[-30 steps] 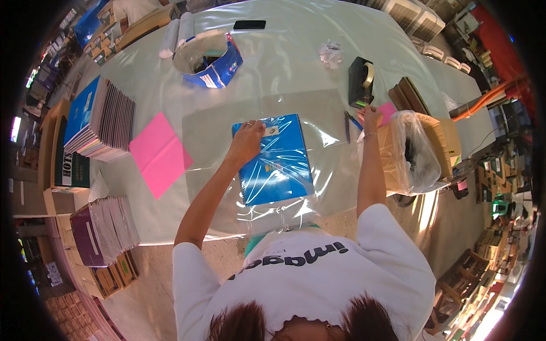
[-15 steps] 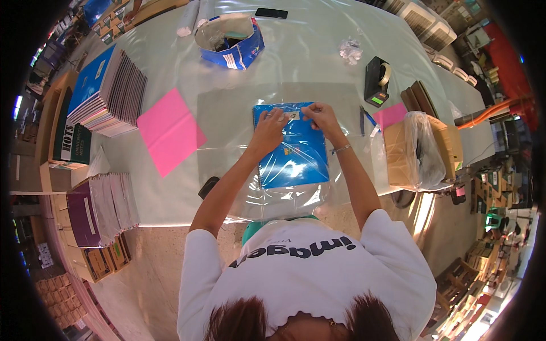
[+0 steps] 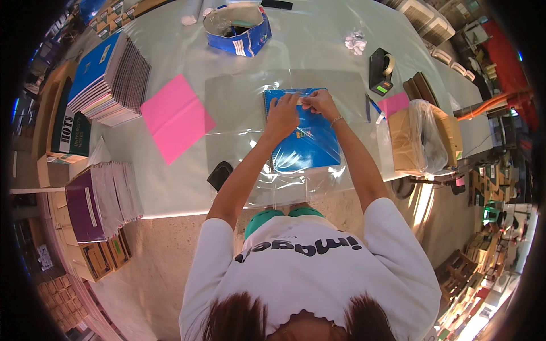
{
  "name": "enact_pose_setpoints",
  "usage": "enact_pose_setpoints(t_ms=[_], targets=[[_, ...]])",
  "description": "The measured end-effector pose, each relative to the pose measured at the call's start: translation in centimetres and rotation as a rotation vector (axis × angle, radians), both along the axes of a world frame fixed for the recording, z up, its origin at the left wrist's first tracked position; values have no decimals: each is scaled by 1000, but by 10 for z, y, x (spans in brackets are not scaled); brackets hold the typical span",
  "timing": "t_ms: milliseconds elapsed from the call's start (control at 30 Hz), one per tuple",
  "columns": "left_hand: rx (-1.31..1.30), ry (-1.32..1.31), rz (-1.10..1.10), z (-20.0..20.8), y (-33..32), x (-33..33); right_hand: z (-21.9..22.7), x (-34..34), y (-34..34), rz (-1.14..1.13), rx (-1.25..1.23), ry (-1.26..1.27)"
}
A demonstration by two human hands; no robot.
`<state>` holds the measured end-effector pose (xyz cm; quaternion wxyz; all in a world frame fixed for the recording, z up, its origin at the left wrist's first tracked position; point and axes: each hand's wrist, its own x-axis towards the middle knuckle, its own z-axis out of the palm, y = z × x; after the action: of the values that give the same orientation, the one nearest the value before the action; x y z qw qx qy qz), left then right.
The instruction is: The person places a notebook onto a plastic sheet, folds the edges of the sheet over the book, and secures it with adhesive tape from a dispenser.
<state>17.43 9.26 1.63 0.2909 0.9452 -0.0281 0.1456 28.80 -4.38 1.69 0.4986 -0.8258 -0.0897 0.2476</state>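
A blue spiral-bound notebook [image 3: 315,149] lies on a clear plastic sheet [image 3: 236,96] on the table in front of me, its glossy cover catching the light. My left hand [image 3: 283,117] rests over its upper left part, fingers stretched out. At the top edge, my right hand [image 3: 319,104] is closed in a pinch close to the left fingertips. A small pale label [image 3: 301,101] shows between the two hands. Whatever the right fingers hold is too small to make out.
Left: blue notebook stack [image 3: 94,65], pink sheet [image 3: 177,119], purple notebook stack [image 3: 85,207]. Far side: blue open-topped bag [image 3: 242,44], crumpled plastic [image 3: 355,42]. Right: tape dispenser [image 3: 378,73], blue pen [image 3: 376,108], cardboard box [image 3: 402,139] with a plastic liner. A black object [image 3: 220,175] lies near my left forearm.
The whole view has shifted slightly, so the table things appear higher and further right. My hands have drawn closer together at the notebook's top, covering more of the label.
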Motion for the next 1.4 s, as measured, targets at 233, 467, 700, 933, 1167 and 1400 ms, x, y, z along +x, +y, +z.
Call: enact_pose_setpoints(t_ms=[233,467,700,933,1167,1400], targets=[[469,67,240,-13,-2,8,12,-6,-7,144,-514,-369],[-116,171,95,16,2,-145,63,-73,-121,414,11,-262],[-40,234,163,0,-64,-233,45,-200,-135,288,-123,-741],[-153,7,121,-6,-70,-293,27,-270,-211,900,123,-559],[13,55,214,17,14,-229,18,-150,-218,429,-241,-901],[672,264,-308,26,51,-161,23,-92,-180,934,-445,-971]])
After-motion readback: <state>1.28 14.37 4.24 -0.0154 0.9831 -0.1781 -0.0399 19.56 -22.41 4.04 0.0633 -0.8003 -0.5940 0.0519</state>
